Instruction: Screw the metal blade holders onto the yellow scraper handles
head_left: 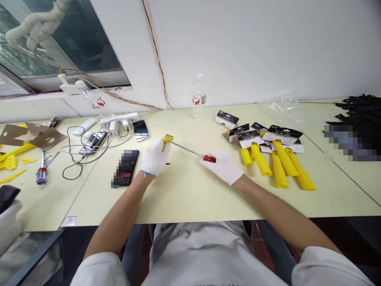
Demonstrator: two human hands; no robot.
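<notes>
My left hand (154,159), in a white knitted glove, is closed round a small yellow plastic piece (168,138). In my gloved right hand (224,166) is a screwdriver (209,159) with a red handle. Its long metal shaft points left, and the tip meets the yellow piece or lies right at it; the exact contact is too small to tell. Both hands are just above the table (190,198). A tiny black bit (167,163) lies beside my left hand. Most of the yellow piece is hidden by my fingers.
Yellow tubular handles (278,167) with black-and-white cards lie at right, near black parts (360,115). A phone (126,169), cables (101,143) and another screwdriver (42,174) lie at left. A bottle (199,97) stands behind. A co-worker's gloved hand (10,220) shows at far left.
</notes>
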